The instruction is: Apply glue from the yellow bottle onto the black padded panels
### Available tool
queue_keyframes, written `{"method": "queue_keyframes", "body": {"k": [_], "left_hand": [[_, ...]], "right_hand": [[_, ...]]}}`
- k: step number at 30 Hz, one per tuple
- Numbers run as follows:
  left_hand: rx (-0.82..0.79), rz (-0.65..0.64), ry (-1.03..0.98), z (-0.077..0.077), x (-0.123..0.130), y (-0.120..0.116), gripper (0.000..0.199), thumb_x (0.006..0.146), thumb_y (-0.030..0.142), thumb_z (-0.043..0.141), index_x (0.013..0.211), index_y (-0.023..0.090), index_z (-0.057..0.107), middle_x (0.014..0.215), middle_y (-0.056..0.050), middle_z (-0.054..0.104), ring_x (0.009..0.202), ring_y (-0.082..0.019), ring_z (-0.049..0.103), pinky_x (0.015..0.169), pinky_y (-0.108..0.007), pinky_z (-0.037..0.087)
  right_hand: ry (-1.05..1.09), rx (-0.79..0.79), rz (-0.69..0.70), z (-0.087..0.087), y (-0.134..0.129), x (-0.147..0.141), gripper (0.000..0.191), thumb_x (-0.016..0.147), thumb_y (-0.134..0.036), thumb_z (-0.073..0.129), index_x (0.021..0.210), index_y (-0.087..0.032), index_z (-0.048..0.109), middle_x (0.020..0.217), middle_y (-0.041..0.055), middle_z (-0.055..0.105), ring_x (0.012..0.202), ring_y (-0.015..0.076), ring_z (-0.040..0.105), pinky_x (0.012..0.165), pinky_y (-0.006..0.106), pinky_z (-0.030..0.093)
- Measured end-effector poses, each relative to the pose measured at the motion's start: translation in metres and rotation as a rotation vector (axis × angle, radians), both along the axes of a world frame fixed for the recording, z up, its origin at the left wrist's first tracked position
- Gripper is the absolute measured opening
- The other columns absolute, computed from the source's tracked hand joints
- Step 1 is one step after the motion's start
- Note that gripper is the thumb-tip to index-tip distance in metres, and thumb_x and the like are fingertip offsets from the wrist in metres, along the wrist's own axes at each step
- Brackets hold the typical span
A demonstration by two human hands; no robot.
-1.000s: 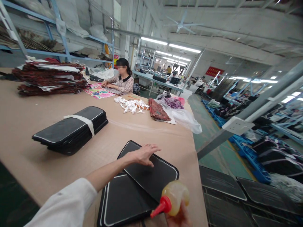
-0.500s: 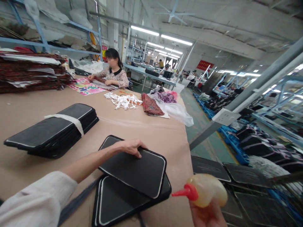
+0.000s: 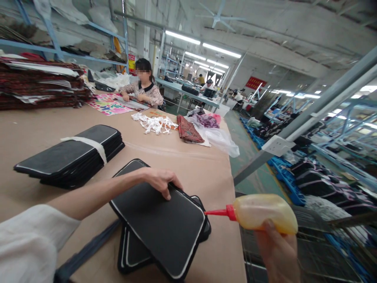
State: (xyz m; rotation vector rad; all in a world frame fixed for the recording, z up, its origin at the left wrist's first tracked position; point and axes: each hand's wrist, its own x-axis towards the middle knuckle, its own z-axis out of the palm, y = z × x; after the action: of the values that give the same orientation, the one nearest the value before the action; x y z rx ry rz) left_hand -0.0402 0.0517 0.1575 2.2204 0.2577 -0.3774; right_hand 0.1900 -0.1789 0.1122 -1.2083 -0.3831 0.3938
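My left hand (image 3: 165, 181) grips the far edge of a black rounded panel (image 3: 160, 220), thumb on its face and fingers curled over behind. A thin white line runs round the panel near its edge. The panel lies slantwise over a stack of similar black panels (image 3: 135, 251). In my right hand (image 3: 278, 245) is a squeeze bottle (image 3: 265, 212) of yellowish liquid, held sideways. Its red nozzle (image 3: 219, 212) points left, with the tip at the right-hand corner of the top panel; whether it touches, I cannot tell.
A bundle of black panels (image 3: 73, 151) tied with a white strip lies to the left on the brown table (image 3: 141, 151). White strips (image 3: 154, 124) and folded patterned fabric (image 3: 190, 129) lie further back. A co-worker (image 3: 144, 88) sits at the far side. A slanted metal post (image 3: 265, 153) stands right.
My left hand has turned the top panel, its near corner swinging toward me. The bottle has risen and levelled, its nozzle now at the panel's right corner.
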Motion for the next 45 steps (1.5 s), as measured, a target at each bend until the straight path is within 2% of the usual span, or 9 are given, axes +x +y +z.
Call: {"method": "queue_keyframes", "body": {"k": [6,11,14,19,22,26,29,39,45], "left_hand": [[-0.039,-0.041,0.005,0.005,0.003,-0.001,0.051,0.062,0.014,0.065,0.113,0.016,0.058,0.104,-0.002,0.064,0.093,-0.021,0.057,0.082,-0.026,0.041],[-0.153,-0.043,-0.016,0.004,0.0,0.0,0.051,0.061,0.014,0.065,0.111,0.018,0.06,0.102,0.001,0.064,0.094,-0.021,0.056,0.083,-0.025,0.041],[-0.19,-0.023,-0.028,0.003,-0.003,0.002,0.051,0.061,0.015,0.066,0.112,0.016,0.059,0.103,-0.001,0.064,0.094,-0.021,0.056,0.083,-0.025,0.041],[-0.237,0.037,-0.051,-0.003,-0.007,0.006,0.049,0.061,0.018,0.066,0.11,0.019,0.06,0.102,0.0,0.064,0.093,-0.02,0.056,0.081,-0.025,0.042],[-0.293,0.058,-0.053,-0.011,-0.009,0.008,0.05,0.061,0.019,0.065,0.111,0.019,0.059,0.105,0.0,0.063,0.094,-0.021,0.056,0.082,-0.026,0.042],[-0.362,0.081,-0.05,-0.017,-0.01,0.01,0.05,0.061,0.022,0.066,0.111,0.019,0.059,0.105,-0.001,0.063,0.096,-0.021,0.055,0.083,-0.027,0.042],[-0.373,0.088,-0.052,-0.017,-0.009,0.009,0.049,0.062,0.025,0.067,0.11,0.018,0.059,0.102,-0.002,0.064,0.094,-0.021,0.056,0.083,-0.027,0.043],[-0.483,0.089,-0.096,-0.028,-0.012,0.016,0.047,0.062,0.025,0.068,0.108,0.021,0.06,0.101,0.0,0.064,0.092,-0.019,0.056,0.081,-0.025,0.043],[-0.498,0.109,-0.096,-0.03,-0.008,0.018,0.048,0.063,0.027,0.067,0.109,0.019,0.06,0.103,-0.002,0.063,0.094,-0.02,0.056,0.082,-0.026,0.043]], "right_hand": [[-0.136,-0.038,0.144,0.023,0.004,-0.002,0.071,0.049,-0.032,0.076,0.115,-0.021,0.05,0.096,0.0073,0.059,0.082,0.0212,0.056,0.075,0.036,0.046],[-0.163,-0.06,0.229,0.031,0.005,-0.005,0.074,0.05,-0.034,0.076,0.117,-0.019,0.048,0.095,0.0075,0.058,0.082,0.021,0.055,0.073,0.034,0.046],[-0.152,-0.032,0.192,0.024,0.004,-0.001,0.07,0.049,-0.033,0.076,0.113,-0.018,0.051,0.087,0.0071,0.059,0.077,0.0206,0.056,0.066,0.031,0.048],[-0.057,-0.05,0.06,-0.002,-0.001,0.014,0.063,0.043,-0.029,0.079,0.101,-0.016,0.057,0.07,0.0032,0.059,0.061,0.0161,0.054,0.056,0.028,0.046],[-0.055,-0.045,0.022,-0.013,-0.001,0.015,0.061,0.045,-0.03,0.078,0.1,-0.015,0.057,0.07,0.0034,0.06,0.062,0.0174,0.055,0.06,0.031,0.046],[-0.024,-0.004,0.008,-0.008,0.002,0.006,0.056,0.053,-0.033,0.074,0.103,-0.016,0.056,0.08,0.0061,0.063,0.072,0.0212,0.058,0.076,0.039,0.045],[-0.005,0.009,-0.006,-0.004,0.005,0.002,0.052,0.054,-0.031,0.073,0.101,-0.016,0.058,0.081,0.0048,0.064,0.075,0.0201,0.059,0.08,0.038,0.043],[-0.043,0.02,0.034,-0.012,-0.001,0.003,0.055,0.059,-0.031,0.07,0.11,-0.017,0.053,0.096,0.0079,0.062,0.086,0.0242,0.058,0.073,0.038,0.048],[0.029,0.021,0.007,-0.011,-0.001,-0.004,0.06,0.056,-0.025,0.071,0.112,-0.02,0.052,0.101,0.0055,0.061,0.084,0.0193,0.058,0.065,0.027,0.049]]}}
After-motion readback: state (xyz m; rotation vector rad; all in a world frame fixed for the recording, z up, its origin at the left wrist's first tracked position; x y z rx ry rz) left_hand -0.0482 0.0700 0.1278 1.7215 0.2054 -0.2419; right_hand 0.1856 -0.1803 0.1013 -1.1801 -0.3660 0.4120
